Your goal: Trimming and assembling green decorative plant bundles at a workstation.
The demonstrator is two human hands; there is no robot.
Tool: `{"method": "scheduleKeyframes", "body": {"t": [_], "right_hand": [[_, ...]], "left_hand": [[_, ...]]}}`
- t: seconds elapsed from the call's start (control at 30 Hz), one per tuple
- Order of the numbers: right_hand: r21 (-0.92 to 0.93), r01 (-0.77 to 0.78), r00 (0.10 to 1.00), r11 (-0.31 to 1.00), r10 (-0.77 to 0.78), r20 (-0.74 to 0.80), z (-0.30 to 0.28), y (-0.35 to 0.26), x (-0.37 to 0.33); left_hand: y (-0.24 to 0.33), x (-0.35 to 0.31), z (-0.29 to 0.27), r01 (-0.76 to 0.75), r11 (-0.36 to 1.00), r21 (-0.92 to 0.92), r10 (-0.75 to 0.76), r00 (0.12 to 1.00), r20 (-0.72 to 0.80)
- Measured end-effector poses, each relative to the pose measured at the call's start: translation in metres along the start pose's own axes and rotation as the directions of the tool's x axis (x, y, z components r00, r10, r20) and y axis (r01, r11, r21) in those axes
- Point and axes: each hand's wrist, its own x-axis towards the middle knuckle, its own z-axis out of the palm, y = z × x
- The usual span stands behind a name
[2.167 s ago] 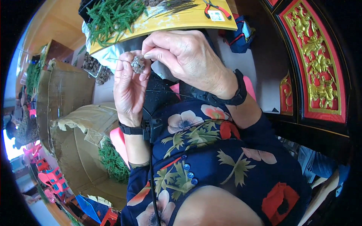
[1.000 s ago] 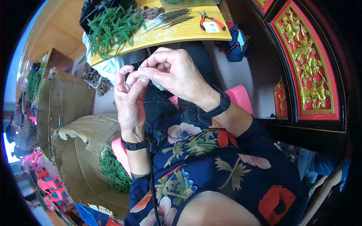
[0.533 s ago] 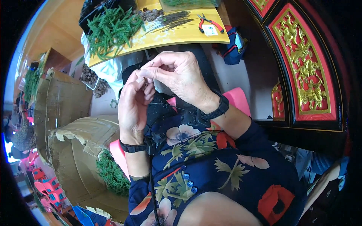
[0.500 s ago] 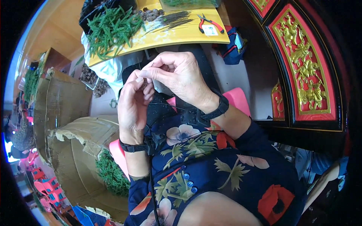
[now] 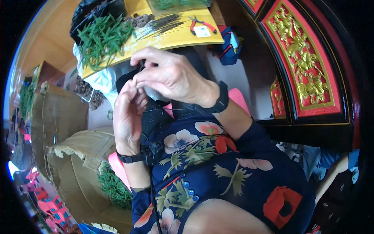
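Note:
My left hand (image 5: 129,119) is raised below the table's front edge, with its fingers curled. Between its fingers, whatever it grips is hidden. My right hand (image 5: 171,78) meets it from the right. Its thumb and fingertips are pinched together against the left thumb and fingertips, and its index finger arches above. What lies in that pinch is too small to make out. Beyond the hands, the yellow table (image 5: 171,43) carries green artificial pine sprigs (image 5: 103,39), brown pine cones (image 5: 142,19), a bundle of thin dark wires (image 5: 163,25) and red-handled pliers (image 5: 204,26).
A torn cardboard box (image 5: 74,171) with green sprigs (image 5: 113,185) stands at lower left. A black plastic bag (image 5: 80,19) sits at the table's far left. On the right rises a dark cabinet with a red and gold carved panel (image 5: 302,58). Another person's arm (image 5: 331,179) shows at lower right.
The view has shifted slightly, so most things sit further left. My right index finger has lifted and spread from the pinch. A brown bit visible in my left hand before is now hidden.

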Motion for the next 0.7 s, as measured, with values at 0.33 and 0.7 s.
{"method": "scheduleKeyframes", "body": {"t": [0.33, 0.7], "right_hand": [[-0.122, 0.252, 0.964, 0.960, -0.239, 0.113, -0.009, 0.018, -0.001], [-0.311, 0.143, 0.990, 0.940, -0.137, 0.040, 0.005, 0.016, -0.006]], "left_hand": [[0.011, -0.005, -0.009, 0.105, 0.988, 0.115, -0.126, 0.971, 0.201], [-0.006, -0.003, -0.001, -0.252, 0.803, 0.540, 0.240, 0.966, 0.095]]}}
